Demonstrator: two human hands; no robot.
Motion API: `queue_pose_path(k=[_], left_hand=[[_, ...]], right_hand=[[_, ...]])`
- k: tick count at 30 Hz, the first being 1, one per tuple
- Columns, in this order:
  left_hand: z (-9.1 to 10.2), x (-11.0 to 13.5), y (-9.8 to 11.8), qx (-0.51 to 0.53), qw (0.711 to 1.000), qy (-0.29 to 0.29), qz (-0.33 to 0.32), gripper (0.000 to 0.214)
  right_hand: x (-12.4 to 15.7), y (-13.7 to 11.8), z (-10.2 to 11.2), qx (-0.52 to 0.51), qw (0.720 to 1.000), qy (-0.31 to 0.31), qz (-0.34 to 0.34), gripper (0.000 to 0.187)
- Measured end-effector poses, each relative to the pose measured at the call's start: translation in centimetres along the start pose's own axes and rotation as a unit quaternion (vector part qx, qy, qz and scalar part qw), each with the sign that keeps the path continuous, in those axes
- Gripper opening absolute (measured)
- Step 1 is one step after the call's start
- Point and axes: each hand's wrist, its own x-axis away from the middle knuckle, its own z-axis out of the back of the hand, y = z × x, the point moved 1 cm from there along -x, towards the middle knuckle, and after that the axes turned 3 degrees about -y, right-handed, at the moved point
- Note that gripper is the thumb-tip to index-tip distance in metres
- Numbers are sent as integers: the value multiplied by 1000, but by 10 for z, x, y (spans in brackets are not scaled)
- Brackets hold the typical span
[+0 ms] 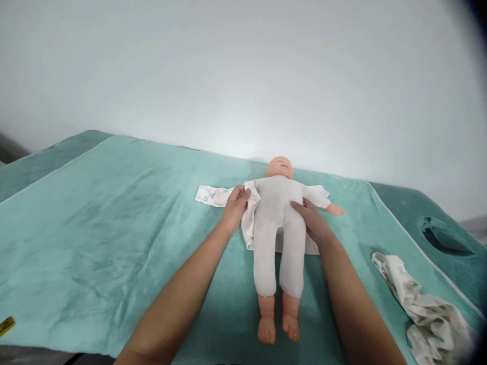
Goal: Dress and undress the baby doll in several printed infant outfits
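Nearest to the camera, two bare forearms reach forward over a teal towel [114,233] that covers the whole padded table. At the near left edge a small yellow object [6,325] shows, too small to identify. The doll [279,223] lies on its back in the middle of the towel, its bare feet toward the person and its head at the far end. To the right, well apart from the doll, a crumpled printed cloth [422,309] lies in a heap near the table edge. The left hand [236,204] is closed in a pinch on the edge of a white printed garment [249,223], which is spread under the doll's body; one sleeve of it lies flat toward the left. The right hand [310,219] rests open and flat on the other side of the doll, fingers together against its waist. Farther right, an oval face hole [443,237] opens in the darker table surface. Behind everything stands a plain pale wall [228,76].
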Motion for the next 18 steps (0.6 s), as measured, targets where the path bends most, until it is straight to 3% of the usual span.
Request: queue_pose_path(k=[5, 9, 13, 18], left_hand=[[11, -9, 7, 63, 997, 32, -40, 27], [11, -24, 5, 53, 997, 32, -47, 25], [-20, -40, 18, 7, 999, 4, -38, 22], [-71, -29, 56, -201, 977, -55, -39, 12]], right_hand=[[-17, 25, -4, -62, 996, -51, 31, 48], [-21, 37, 1, -89, 993, -70, 34, 51], [-20, 34, 0, -104, 989, -98, 35, 51], [-20, 32, 0, -142, 981, -120, 61, 53]])
